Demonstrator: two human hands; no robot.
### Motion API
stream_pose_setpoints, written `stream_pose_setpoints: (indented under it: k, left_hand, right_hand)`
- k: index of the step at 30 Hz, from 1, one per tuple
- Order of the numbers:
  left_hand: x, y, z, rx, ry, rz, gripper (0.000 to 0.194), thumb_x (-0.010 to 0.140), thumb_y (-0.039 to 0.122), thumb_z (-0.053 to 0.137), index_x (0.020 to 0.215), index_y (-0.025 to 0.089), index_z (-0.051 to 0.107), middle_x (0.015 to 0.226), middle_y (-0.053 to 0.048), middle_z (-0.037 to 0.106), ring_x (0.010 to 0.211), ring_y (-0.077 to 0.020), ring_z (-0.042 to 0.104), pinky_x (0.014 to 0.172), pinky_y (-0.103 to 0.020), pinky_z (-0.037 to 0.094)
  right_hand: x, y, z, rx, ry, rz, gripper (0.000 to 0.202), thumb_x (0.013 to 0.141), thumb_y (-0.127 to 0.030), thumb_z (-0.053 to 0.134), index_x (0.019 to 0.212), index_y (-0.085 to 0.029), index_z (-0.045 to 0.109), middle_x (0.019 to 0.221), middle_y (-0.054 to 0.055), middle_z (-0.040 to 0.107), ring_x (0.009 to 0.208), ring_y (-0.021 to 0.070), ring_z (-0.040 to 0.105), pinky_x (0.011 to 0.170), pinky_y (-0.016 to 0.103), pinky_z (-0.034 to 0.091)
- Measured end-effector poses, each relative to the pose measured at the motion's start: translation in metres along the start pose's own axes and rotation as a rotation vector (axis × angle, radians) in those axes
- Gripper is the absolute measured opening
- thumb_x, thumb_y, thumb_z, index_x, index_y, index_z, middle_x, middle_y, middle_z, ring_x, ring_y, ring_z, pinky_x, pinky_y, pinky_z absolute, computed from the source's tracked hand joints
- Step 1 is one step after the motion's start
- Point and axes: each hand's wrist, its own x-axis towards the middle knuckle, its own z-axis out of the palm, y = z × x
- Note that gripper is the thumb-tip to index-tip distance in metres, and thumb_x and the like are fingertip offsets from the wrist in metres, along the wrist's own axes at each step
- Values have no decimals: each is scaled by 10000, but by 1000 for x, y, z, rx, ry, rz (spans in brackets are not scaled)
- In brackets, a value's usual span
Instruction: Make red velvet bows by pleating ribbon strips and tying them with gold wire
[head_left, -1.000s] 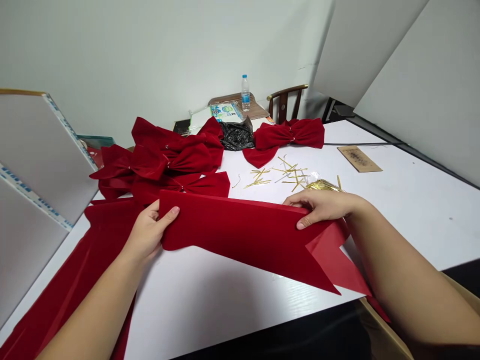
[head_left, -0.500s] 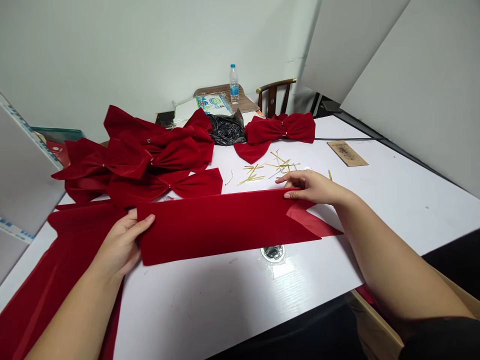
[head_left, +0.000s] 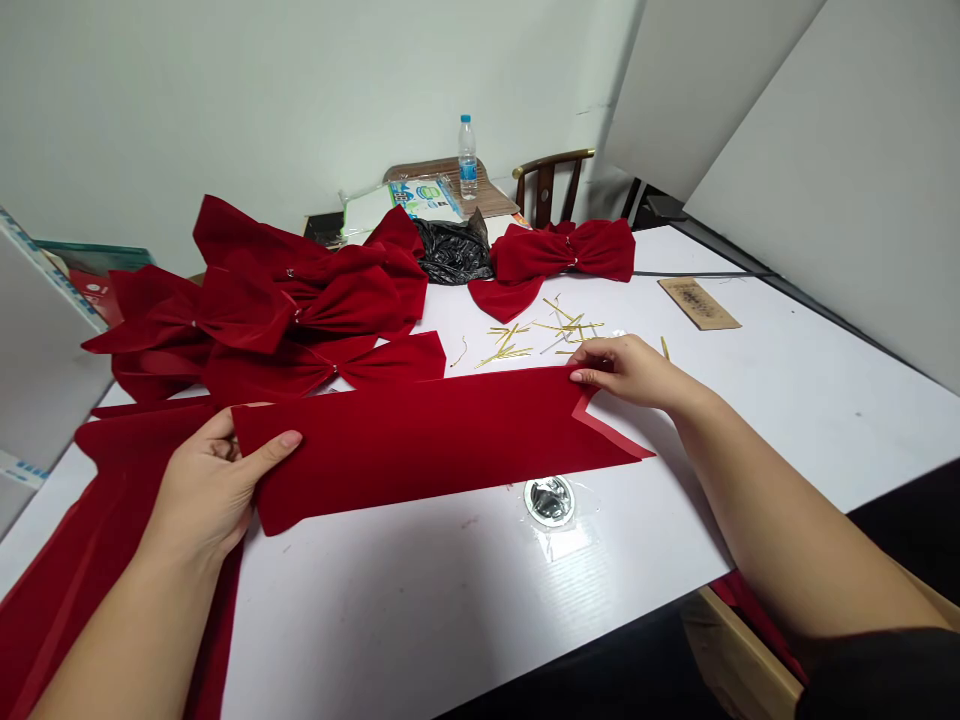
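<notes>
A folded strip of red velvet ribbon (head_left: 442,435) stretches between my two hands, just above the white table. My left hand (head_left: 206,475) grips its folded left end, thumb on top and fingers behind. At the far right corner, my right hand (head_left: 622,372) pinches the upper edge near the notched, V-cut end, where a lighter underside shows. Behind my left hand lie several red velvet bows (head_left: 330,300), and more red ribbon (head_left: 112,520) spreads under my left forearm. Loose gold twist ties (head_left: 566,325) are scattered beyond the strip.
More red bows (head_left: 562,250) sit at the back beside a black plastic bag (head_left: 454,250). A brown card (head_left: 697,303) lies at the right. In front of the strip is a round cable-hole cover (head_left: 550,501). A water bottle (head_left: 467,160) and a chair (head_left: 551,185) stand farther back.
My left hand has moved left with its end of the ribbon. At the right end, the two layers now line up more closely, with less of the lower one sticking out.
</notes>
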Motion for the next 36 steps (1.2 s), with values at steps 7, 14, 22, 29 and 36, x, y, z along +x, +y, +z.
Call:
stream_pose_setpoints:
  k: [7,14,22,29,36]
  left_hand:
    - [5,-2,-2,-15,-132,-135,440,471,464,958,836,395,723,888,-14,802,1080,-427,708,815,-583,655]
    - [22,-19,-14,-20,69,5,516,463,337,994,877,336,686,769,55,716,823,-228,709,852,-440,657]
    - [15,-9,-14,-6,60,-45,377,529,441,948,791,422,677,731,13,745,1004,-379,715,790,-584,628]
    - [12,-7,-14,60,83,-46,349,633,619,858,851,454,641,680,-2,712,994,-385,713,781,-600,624]
    - [18,-15,-21,128,45,-2,358,702,657,782,880,426,574,667,-9,635,840,-343,688,763,-587,600]
  right_hand:
    - [3,7,4,13,78,-44,376,918,-495,627,1148,-218,735,933,72,726,781,192,626,759,345,483]
    - [6,5,7,163,315,63,527,792,-556,775,1172,-193,739,878,70,685,701,164,555,641,329,468]
    - [9,-4,13,589,576,204,682,634,-471,930,1217,-230,671,605,-62,459,561,104,476,552,281,464]
    - [10,-12,11,919,559,249,645,498,-494,1001,969,-213,663,731,-3,665,738,160,663,785,363,620]
    - [12,-14,11,1065,569,329,613,410,-467,1035,776,-174,640,752,12,695,669,101,657,628,210,589]
